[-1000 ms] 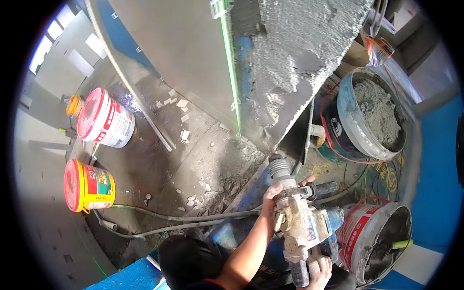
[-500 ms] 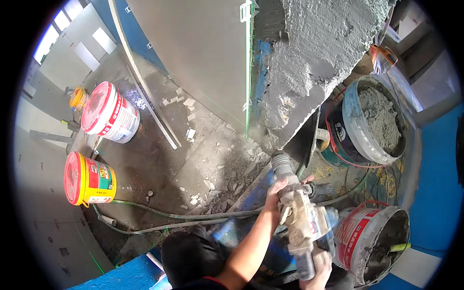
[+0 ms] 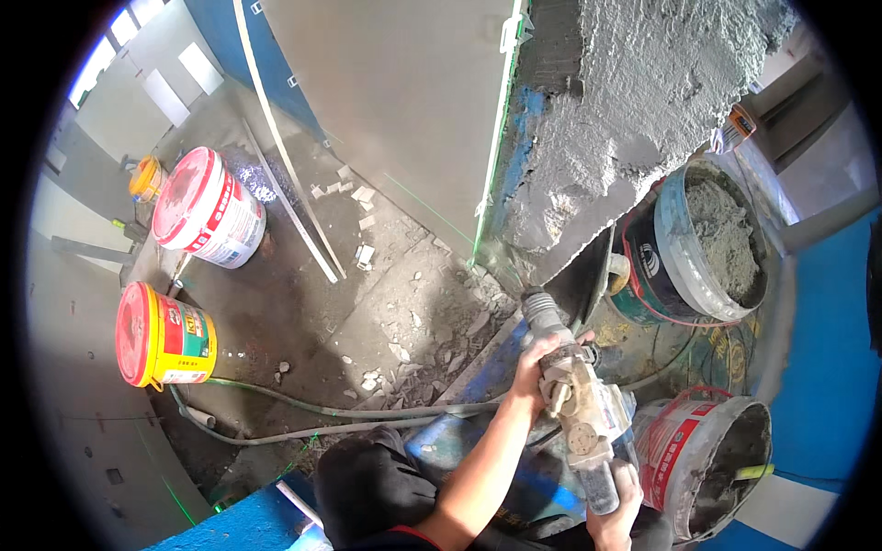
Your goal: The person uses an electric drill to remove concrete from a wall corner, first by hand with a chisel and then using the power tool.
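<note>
A dusty rotary hammer (image 3: 579, 413) angles away from me, its ribbed chuck (image 3: 537, 303) pointed at the lower corner of a roughly plastered wall strip (image 3: 634, 92). My left hand (image 3: 536, 367) is closed round the tool's front grip, just behind the chuck, and my right hand (image 3: 614, 510) grips the rear handle. The tool's tip is hazy and hard to make out against that corner. A smooth grey wall panel (image 3: 386, 92) with a green-lit edge strip meets the rough plaster. Broken chips (image 3: 400, 354) lie on the dusty floor below it.
Lidded buckets (image 3: 211, 211), (image 3: 165, 335) stand at left beside long strips (image 3: 289, 193). At right are a bucket of grey mortar (image 3: 721, 239) and a dirty bucket (image 3: 698, 459). Hoses (image 3: 303, 427) cross the floor. My dark-clothed knee (image 3: 367, 477) is beside blue boards (image 3: 230, 519).
The wall and corner sit farther right in the picture as the view shifts. The hammer stays pointed at the corner in both hands, moved slightly with it.
</note>
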Demonstrator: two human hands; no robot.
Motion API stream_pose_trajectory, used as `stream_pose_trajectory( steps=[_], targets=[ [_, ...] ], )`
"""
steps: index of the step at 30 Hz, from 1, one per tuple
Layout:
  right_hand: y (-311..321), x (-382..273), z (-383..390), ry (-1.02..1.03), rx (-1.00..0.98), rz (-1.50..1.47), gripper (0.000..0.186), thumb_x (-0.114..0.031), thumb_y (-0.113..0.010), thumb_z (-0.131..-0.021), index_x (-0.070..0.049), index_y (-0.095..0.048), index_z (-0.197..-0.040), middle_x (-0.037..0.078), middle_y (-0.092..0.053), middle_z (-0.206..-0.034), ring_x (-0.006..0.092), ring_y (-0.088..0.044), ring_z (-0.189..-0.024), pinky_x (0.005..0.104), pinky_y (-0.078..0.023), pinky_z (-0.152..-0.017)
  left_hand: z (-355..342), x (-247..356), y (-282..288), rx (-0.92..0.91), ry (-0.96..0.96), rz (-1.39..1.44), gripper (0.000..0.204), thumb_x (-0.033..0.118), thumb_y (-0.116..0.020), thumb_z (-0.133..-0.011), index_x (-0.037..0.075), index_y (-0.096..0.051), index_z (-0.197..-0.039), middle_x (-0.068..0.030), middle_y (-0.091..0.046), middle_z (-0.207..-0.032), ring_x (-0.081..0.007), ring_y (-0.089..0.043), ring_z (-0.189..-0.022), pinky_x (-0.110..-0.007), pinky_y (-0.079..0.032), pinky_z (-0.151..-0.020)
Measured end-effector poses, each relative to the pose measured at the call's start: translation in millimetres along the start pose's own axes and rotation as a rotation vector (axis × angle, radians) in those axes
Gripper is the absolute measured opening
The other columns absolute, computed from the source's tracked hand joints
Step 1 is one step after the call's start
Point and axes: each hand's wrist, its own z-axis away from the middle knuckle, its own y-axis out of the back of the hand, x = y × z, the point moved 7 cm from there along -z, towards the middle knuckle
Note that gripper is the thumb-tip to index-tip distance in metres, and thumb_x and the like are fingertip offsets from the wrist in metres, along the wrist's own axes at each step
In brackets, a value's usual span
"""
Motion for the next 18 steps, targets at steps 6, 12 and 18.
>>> stream_pose_trajectory(
  steps=[6,12,18],
  targets=[
    [-5,-21,-9,0.161,-0.006,0.223,0.027,-0.002,-0.067,-0.068,-0.002,-0.063,-0.095,0.019,-0.064,-0.09,0.0425,-0.061,-0.085,0.0453,-0.049,-0.077,-8,7,0,-0.059,0.021,0.083,0.087,0.041,-0.07,-0.078,-0.014,-0.039,-0.138,-0.0176,-0.066,-0.095,-0.0273,-0.069,-0.078,-0.044,-0.06,-0.073],
    [-2,-27,-15,0.094,0.042,0.105,0.023,-0.001,-0.067,-0.072,0.0,-0.064,-0.094,0.02,-0.065,-0.088,0.0419,-0.063,-0.082,0.0444,-0.05,-0.074,-8,16,9,-0.034,-0.013,0.04,0.085,0.04,-0.066,-0.082,-0.012,-0.036,-0.142,-0.0162,-0.066,-0.094,-0.0275,-0.068,-0.081,-0.043,-0.059,-0.077],
    [-6,-16,-10,0.057,0.088,0.129,0.025,-0.004,-0.066,-0.072,-0.002,-0.064,-0.096,0.019,-0.066,-0.093,0.0424,-0.062,-0.087,0.0459,-0.049,-0.079,-15,10,4,-0.087,0.068,0.116,0.094,0.043,-0.068,-0.08,-0.011,-0.031,-0.147,-0.0125,-0.066,-0.093,-0.026,-0.068,-0.08,-0.042,-0.058,-0.076]
  ],
)
